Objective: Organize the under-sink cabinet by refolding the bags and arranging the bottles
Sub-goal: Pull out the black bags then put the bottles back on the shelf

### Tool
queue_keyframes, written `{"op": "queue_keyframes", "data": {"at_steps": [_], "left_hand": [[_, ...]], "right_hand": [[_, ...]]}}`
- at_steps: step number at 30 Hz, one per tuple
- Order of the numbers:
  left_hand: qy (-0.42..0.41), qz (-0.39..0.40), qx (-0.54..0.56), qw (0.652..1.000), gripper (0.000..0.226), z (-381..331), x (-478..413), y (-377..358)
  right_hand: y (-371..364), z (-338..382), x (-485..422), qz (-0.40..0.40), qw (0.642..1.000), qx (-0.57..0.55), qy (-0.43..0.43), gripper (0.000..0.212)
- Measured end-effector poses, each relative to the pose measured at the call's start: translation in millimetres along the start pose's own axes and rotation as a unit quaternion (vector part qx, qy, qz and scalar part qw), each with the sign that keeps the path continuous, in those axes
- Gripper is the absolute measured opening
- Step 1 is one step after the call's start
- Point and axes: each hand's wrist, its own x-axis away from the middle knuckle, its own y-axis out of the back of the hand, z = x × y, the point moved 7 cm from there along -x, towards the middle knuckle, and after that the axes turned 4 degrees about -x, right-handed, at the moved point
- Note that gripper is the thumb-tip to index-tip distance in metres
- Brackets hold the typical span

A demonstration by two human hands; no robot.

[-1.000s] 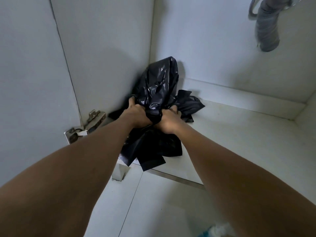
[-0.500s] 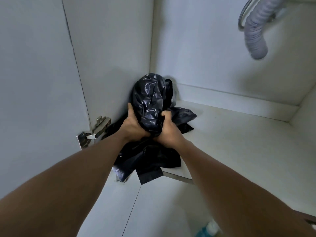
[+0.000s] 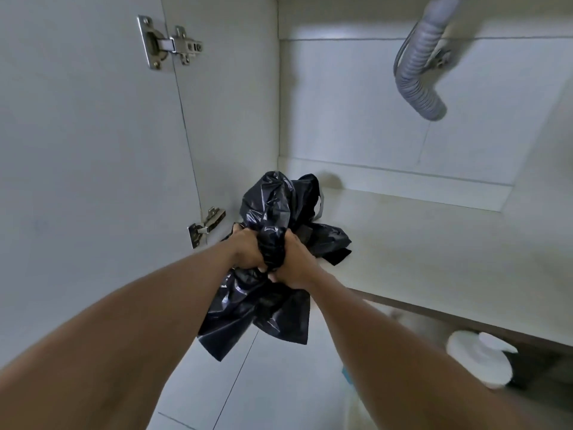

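- The left hand (image 3: 248, 249) and right hand (image 3: 296, 263) meet at the middle of the view. The fists touch, and each is clamped round the pinched neck of the black bag (image 3: 273, 203).
- The bag is bunched. A puffed part rises at 12 o'clock of the fists, in the left back corner above the shelf (image 3: 434, 243), and a loose tail hangs at 6 o'clock past the shelf's front edge.
- More black plastic lies on the shelf at 3 o'clock of the fists; I cannot tell whether it is the same bag.
- Refolding likely goes best out in the open: draw the bundle toward 6 o'clock, find an edge, slide the hands apart along it, and press the air out before the first fold.
- The lower hinge (image 3: 206, 225) sits near, at 9 o'clock of the fists, and thin film could snag on it, so lift before pulling.
- The bottle (image 3: 480, 358) at 4 o'clock and the hose (image 3: 418, 76) at 1 o'clock are well apart from the bag.
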Motion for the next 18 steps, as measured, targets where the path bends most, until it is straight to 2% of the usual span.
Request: {"op": "queue_keyframes", "data": {"at_steps": [4,6,9,11,13,15,18], "left_hand": [[0.059,-0.034,-0.002,0.998,0.062,14,24,-11],[0.069,-0.061,0.016,0.996,0.074,22,30,-15],[0.000,-0.081,0.071,0.994,0.078,17,42,-13],[-0.023,-0.082,0.161,0.983,0.080,19,55,-17],[-0.002,-0.087,0.248,0.965,0.090,33,64,-28],[0.012,-0.086,0.261,0.961,0.086,47,74,-38],[-0.004,-0.088,0.212,0.973,0.073,60,89,-49]], "right_hand": [[9,14,22,0.003,0.980,0.198,0.030,0.076],[8,17,23,0.037,0.982,0.181,0.041,0.083],[3,23,25,0.079,0.990,0.107,0.042,0.095],[-3,30,31,0.077,0.991,0.087,0.062,0.088],[-13,35,42,0.077,0.990,0.086,0.080,0.081],[-24,39,54,0.080,0.990,0.080,0.082,0.076],[-42,41,76,0.071,0.993,0.051,0.074,0.075]]}}
